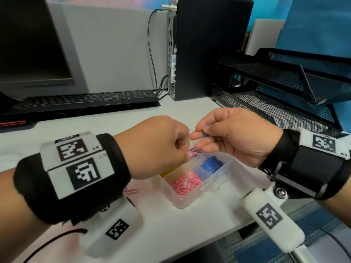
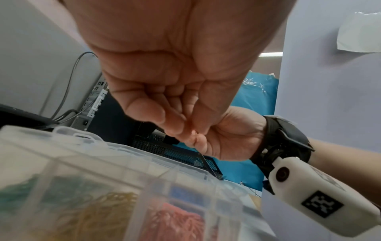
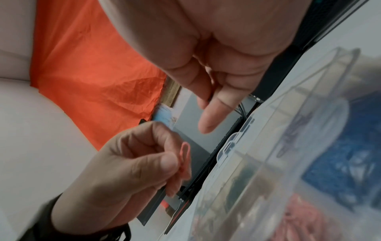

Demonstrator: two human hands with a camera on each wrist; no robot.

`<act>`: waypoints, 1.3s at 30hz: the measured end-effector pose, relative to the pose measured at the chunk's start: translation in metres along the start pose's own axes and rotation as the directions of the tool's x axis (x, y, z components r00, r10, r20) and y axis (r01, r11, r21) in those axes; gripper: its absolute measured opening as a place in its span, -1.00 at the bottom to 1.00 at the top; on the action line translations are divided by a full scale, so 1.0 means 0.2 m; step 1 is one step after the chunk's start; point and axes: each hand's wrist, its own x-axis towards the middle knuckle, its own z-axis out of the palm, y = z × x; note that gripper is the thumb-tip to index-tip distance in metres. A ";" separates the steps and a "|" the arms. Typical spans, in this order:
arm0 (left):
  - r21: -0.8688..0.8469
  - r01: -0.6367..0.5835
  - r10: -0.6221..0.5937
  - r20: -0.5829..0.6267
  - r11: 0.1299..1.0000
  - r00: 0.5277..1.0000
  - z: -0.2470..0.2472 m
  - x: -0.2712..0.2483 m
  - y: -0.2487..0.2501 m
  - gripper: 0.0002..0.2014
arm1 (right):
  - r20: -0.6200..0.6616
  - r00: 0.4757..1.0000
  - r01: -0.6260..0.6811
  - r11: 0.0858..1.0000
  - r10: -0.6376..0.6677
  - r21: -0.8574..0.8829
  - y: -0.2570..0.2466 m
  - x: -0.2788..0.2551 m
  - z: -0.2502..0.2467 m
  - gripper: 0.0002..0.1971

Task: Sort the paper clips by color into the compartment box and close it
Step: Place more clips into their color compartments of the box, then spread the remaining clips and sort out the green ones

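**Here, two clips held above the box**

We pinch a blue clip (image 1: pixel 205 130) in our right hand (image 1: pixel 233 137); below the fingers lies the open box (image 1: pixel 182 201). Only the right-wrist view shows our left hand (image 3: pixel 123 163) pinching a pink clip (image 3: pixel 184 160).

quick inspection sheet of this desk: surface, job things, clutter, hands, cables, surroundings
surface: white desk, a loose pink clip lying on it.
job's things: clear compartment box open; pink clips, blue clips, yellow clips in separate compartments.
clutter: keyboard, mesh tray.
grippers: right hand pinches a blue clip; left hand pinches a pink clip.
cables: cables behind the computer tower.
surroundings: monitor, grey partition.
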 end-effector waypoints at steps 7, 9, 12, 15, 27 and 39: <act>-0.120 0.029 -0.038 -0.074 0.992 0.997 -0.10 -0.06 -0.10 -0.96 | 0.035 0.999 0.031 0.954 -0.022 -0.297 0.00 0.00 -0.07 -0.83; -0.153 0.063 -0.078 -0.091 0.986 0.993 -0.14 -0.10 -0.14 -0.97 | 0.052 0.996 0.091 0.865 -0.075 -0.494 0.00 -0.01 -0.10 -0.84; -0.190 0.124 -0.144 -0.093 0.974 0.985 -0.23 -0.19 -0.23 -0.97 | 0.052 0.995 0.097 0.667 -0.087 -0.738 0.01 -0.01 -0.14 -0.85; -0.188 0.188 -0.208 -0.091 0.964 0.974 -0.30 -0.28 -0.34 -0.94 | 0.035 0.991 0.107 0.607 -0.129 -0.788 -0.02 -0.05 -0.14 -0.89; 0.384 0.392 -0.485 0.183 0.836 0.855 -0.23 -0.57 -0.61 -0.56 | 0.454 0.890 0.442 0.164 0.041 -0.882 -0.05 -0.26 0.61 -0.67; 0.337 0.217 -0.270 0.118 0.916 0.956 -0.15 -0.57 -0.58 -0.65 | 0.424 0.905 0.425 -0.074 0.025 -0.902 0.06 -0.18 0.73 -0.79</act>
